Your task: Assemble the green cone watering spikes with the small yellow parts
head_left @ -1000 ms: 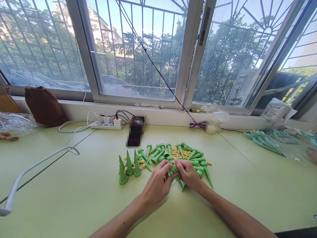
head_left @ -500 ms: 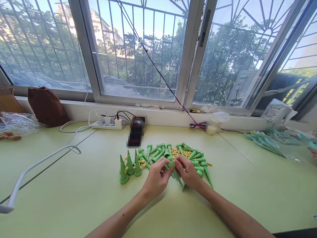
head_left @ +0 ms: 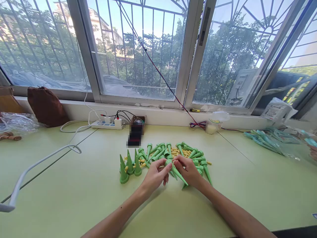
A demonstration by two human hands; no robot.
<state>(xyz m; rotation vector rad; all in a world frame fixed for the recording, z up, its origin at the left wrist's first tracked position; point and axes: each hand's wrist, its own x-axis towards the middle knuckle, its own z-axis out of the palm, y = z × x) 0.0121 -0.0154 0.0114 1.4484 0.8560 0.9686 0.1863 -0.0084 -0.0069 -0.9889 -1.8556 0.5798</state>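
A green plastic spike [head_left: 178, 174] with a wide capped end is in my left hand [head_left: 156, 176], pinched near the cap between thumb and fingers. Its point slants down to the right. My right hand [head_left: 188, 172] is closed beside the cap, thumb and fingertips together; whatever they hold is hidden. Behind both hands lies a heap of similar green spikes [head_left: 158, 153], mixed with small yellow pieces [head_left: 176, 151]. Left of my left hand, several green spikes [head_left: 130, 164] stand point up on the table, with a few yellow pieces among them.
A white cable [head_left: 44, 165] loops over the table's left side. Along the window wall are a power strip [head_left: 106, 125], a small box [head_left: 142, 121] and a jar [head_left: 212, 127]. Turquoise bags [head_left: 264, 142] lie at the right, near another person's hand [head_left: 313, 152].
The spike in my left hand has turned, so its long body now shows, slanting down to the right. My left fingers have shifted around its cap; my right hand stays close by.
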